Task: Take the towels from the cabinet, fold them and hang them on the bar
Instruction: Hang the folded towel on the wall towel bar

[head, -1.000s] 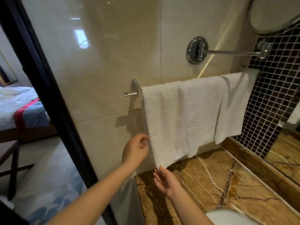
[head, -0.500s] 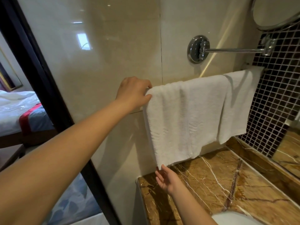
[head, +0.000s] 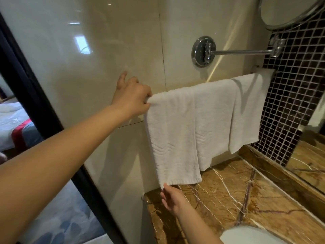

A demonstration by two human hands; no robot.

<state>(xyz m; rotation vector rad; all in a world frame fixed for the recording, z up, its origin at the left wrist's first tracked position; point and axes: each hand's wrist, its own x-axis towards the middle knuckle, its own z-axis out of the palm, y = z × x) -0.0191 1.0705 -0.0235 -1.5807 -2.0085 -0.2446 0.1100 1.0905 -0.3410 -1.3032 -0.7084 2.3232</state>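
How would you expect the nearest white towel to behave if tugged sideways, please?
Probably floppy: the nearest towel hangs limp and bunches where the left hand pinches its top corner. Likely light: a mere pinch gathers its edge. It may slide sideways; the right hand only touches its hem.

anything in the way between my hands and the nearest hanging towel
Nothing visible. The left hand pinches the top left edge of the nearest towel, and fingertips of the right hand touch its bottom left corner.
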